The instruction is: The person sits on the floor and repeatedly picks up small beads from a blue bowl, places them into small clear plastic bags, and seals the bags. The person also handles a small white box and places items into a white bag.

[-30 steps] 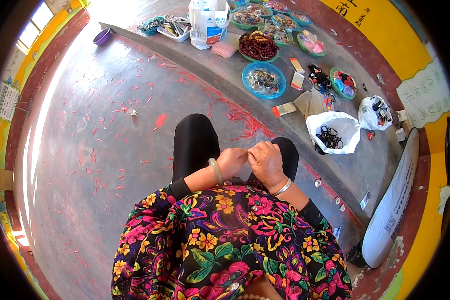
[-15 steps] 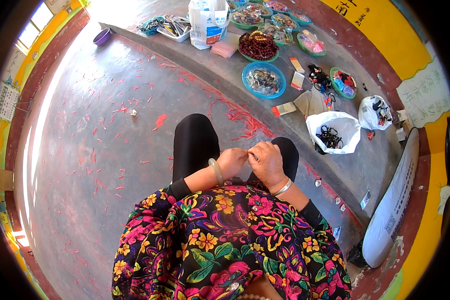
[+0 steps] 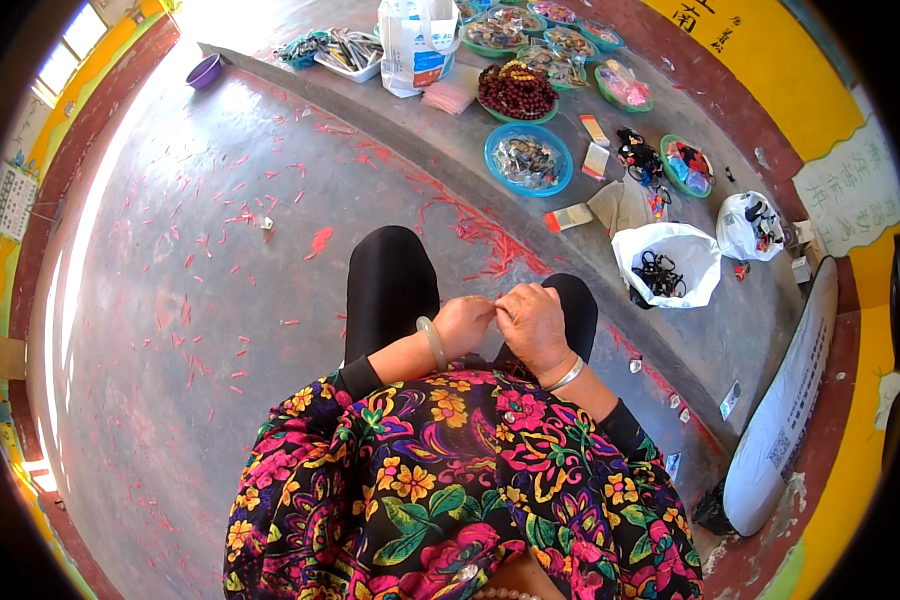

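Observation:
Above my lap, both hands meet with their fingertips pinched together. My left hand (image 3: pixel 463 327) wears a pale bangle (image 3: pixel 432 344) at the wrist, and its fingers are closed. Against its fingertips presses my right hand (image 3: pixel 533 323), also closed, with a silver bracelet (image 3: pixel 567 374) below it. Whatever sits between the fingers is too small or too hidden to make out. Beneath the hands are my knees in black trousers (image 3: pixel 392 285). Nearest on the right, a white plastic bag (image 3: pixel 698 262) stands with its mouth spread, holding small black loops.
A raised concrete ledge (image 3: pixel 530 225) runs diagonally ahead. On it stand a blue basin (image 3: pixel 490 165) of small pieces, a basket of dark red beads (image 3: pixel 517 95), a white carrier bag (image 3: pixel 410 60) and several other baskets. Red scraps (image 3: pixel 490 240) litter the floor. A purple bowl (image 3: pixel 204 72) lies far left.
My hands stay pinched together in the same place; only the right fingers shift very slightly.

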Demonstrator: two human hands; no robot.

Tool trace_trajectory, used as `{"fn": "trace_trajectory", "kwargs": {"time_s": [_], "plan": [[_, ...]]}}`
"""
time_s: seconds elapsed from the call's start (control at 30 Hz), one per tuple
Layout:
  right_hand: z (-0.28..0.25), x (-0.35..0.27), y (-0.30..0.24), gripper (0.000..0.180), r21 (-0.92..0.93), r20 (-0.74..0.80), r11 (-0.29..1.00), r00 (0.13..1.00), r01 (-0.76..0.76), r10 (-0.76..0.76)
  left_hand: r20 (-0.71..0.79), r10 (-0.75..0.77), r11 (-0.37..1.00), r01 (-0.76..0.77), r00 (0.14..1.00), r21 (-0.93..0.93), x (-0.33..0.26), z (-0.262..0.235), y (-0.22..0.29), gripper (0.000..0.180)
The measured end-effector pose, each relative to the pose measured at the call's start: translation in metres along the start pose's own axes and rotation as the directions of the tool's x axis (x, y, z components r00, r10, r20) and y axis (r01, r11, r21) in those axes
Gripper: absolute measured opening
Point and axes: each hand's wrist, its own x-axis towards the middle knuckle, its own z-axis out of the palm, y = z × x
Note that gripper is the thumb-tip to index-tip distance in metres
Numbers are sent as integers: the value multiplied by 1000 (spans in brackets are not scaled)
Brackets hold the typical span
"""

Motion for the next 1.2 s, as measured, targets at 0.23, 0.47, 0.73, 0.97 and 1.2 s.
{"fn": "trace_trajectory", "kwargs": {"time_s": [0.23, 0.47, 0.73, 0.97, 1.2], "plan": [[-1, 1, -2, 5, 16, -27, 998, 998, -54, 54, -62, -70, 997, 68, 996, -34, 0, -2, 8, 14], [-2, 2, -4, 8, 36, -95, 997, 993, -67, 70, -171, -207, 968, 177, 963, -176, 0, -6, 16, 16], [-2, 2, -5, 8, 35, -89, 998, 994, -61, 64, -177, -168, 974, 136, 970, -183, 1, -10, 21, 17], [-2, 2, -6, 8, 38, -63, 996, 995, -81, 83, -121, -162, 969, 135, 979, -206, 0, -8, 15, 16], [-3, 1, -5, 8, -8, -21, 999, 999, -41, 40, -78, -93, 992, 86, 993, -90, -1, -3, 9, 19]]}}
